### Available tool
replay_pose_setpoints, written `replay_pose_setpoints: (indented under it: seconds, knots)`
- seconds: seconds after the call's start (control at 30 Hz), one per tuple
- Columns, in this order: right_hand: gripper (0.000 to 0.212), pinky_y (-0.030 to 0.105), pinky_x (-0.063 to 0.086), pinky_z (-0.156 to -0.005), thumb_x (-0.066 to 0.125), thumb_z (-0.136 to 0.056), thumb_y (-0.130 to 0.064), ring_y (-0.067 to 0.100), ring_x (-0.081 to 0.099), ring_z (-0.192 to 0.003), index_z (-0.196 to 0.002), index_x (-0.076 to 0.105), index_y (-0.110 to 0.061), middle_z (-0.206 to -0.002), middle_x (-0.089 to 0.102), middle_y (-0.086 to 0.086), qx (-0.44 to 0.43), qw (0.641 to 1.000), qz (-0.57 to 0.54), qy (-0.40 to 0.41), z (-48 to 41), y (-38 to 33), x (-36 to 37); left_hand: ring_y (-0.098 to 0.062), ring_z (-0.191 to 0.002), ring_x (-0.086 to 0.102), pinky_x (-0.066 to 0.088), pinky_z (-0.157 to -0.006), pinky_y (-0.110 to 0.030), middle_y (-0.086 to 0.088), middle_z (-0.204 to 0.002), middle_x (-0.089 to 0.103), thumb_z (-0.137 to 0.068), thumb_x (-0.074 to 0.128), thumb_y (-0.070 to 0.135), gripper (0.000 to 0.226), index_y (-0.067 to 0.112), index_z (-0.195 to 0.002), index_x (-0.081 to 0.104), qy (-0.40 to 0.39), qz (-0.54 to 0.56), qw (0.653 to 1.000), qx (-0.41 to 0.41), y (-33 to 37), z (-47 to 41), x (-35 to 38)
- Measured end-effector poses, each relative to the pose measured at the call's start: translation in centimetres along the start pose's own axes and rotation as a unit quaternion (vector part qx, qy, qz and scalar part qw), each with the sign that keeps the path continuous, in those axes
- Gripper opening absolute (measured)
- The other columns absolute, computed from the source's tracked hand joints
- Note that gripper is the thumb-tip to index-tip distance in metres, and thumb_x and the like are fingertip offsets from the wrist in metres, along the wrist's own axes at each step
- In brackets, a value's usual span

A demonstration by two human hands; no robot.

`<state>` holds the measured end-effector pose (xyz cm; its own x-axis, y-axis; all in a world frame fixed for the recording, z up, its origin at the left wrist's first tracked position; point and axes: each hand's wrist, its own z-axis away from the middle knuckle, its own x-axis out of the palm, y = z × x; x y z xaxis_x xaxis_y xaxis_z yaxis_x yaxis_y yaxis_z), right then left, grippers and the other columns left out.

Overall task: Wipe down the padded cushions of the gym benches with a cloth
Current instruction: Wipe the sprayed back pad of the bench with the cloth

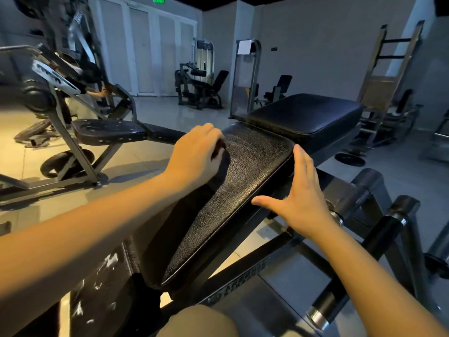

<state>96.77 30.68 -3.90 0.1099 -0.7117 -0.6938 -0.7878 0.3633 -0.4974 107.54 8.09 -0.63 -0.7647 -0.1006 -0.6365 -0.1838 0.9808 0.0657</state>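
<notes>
Nearest the lens, a bare knee (194, 322) at the bottom edge, then two bare forearms reaching out over the bench. Straight ahead of both, the long black cushion (243, 190), textured and tilted, long axis running from near left up to far right, faint curved wipe streaks across its far half. Left hand (196, 152) on the far left part of that cushion, fingers curled down over what looks like a dark bunched cloth (222, 158), hard to tell from the black padding beneath. Right hand (301, 190) flat and spread, holding nothing, fingers straight along the cushion's right edge, thumb out toward the near side; touching the edge or just off it, cannot say. Hands well apart, the cushion's width between them. Beyond, close against the far end, a second, thicker seat pad (303, 113), just past the left hand. Judged from the streaks: near half of the long cushion probably yet to be wiped, so a draw of the cloth back along the long axis toward the knee, left hand the nearer and the one to do it, right hand merely steadying. No bucket, bin or other container in sight. Steel frame (371, 181) to the right; other machines (199, 86) far across the tiled floor
</notes>
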Motion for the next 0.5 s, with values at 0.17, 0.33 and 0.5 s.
replay_pose_setpoints:
  seconds: [0.17,0.33,0.5]
  knots:
    - [0.142,0.05,0.024,-0.124,0.065,-0.052,-0.083,0.017,0.007,-0.156,-0.162,-0.004,-0.027,-0.168,0.001,-0.011,0.001,1.0,0.001,0.0,-0.1,-0.1,0.1,-0.012,-0.09,0.06,0.049,-0.078,-0.031,0.006,-0.096,0.065,-0.093,0.067,0.04,0.022,0.019,-0.102,0.07,-0.025,0.113,0.993,-0.008,1.6,3.2,-2.0]
    - [0.142,0.05,0.025,-0.124,0.065,-0.052,-0.083,0.019,0.007,-0.156,-0.162,-0.004,-0.027,-0.168,0.001,-0.011,0.002,1.0,0.003,0.002,-0.1,0.1,0.2,0.003,-0.102,0.063,0.051,-0.089,-0.014,0.012,-0.109,0.069,-0.094,0.069,0.014,0.022,0.019,-0.116,0.071,-0.124,0.218,0.966,-0.058,-0.2,4.0,-4.6]
    - [0.141,0.048,0.024,-0.124,0.067,-0.052,-0.081,0.018,0.007,-0.156,-0.162,-0.002,-0.025,-0.169,0.002,-0.01,-0.001,1.0,-0.003,0.006,0.0,-0.1,0.2,-0.006,-0.112,0.057,0.046,-0.098,-0.022,0.011,-0.124,0.063,-0.091,0.075,0.038,0.046,0.023,-0.133,0.064,-0.208,0.173,0.959,-0.081,-1.8,3.8,-4.7]
